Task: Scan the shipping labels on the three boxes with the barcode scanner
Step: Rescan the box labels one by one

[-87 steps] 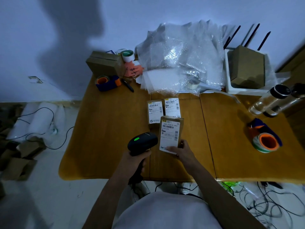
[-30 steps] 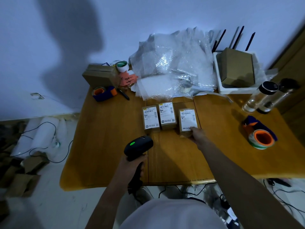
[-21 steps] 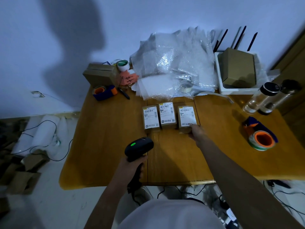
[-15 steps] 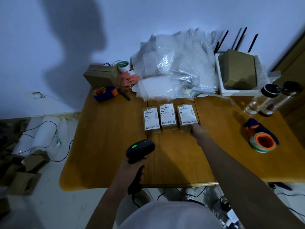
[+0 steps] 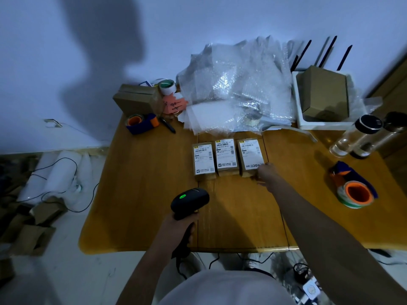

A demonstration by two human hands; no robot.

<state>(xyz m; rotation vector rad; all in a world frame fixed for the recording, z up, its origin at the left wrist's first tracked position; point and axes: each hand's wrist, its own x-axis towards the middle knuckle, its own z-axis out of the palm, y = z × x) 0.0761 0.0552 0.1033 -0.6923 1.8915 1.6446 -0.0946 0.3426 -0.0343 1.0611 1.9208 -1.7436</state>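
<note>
1. The table is wood, smooth, with a soft shine.
2. The three boxes are matt brown cardboard with white paper labels.
3. The barcode scanner is black plastic, slightly glossy.
4. The bubble wrap is clear, shiny plastic.
5. The bottle looks like clear glass or plastic.

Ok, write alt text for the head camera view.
Three labelled boxes lie side by side, labels up, on a wooden table. The left hand holds a black barcode scanner showing a green light, while the right hand touches the rightmost box. Bubble wrap is piled behind.
</note>
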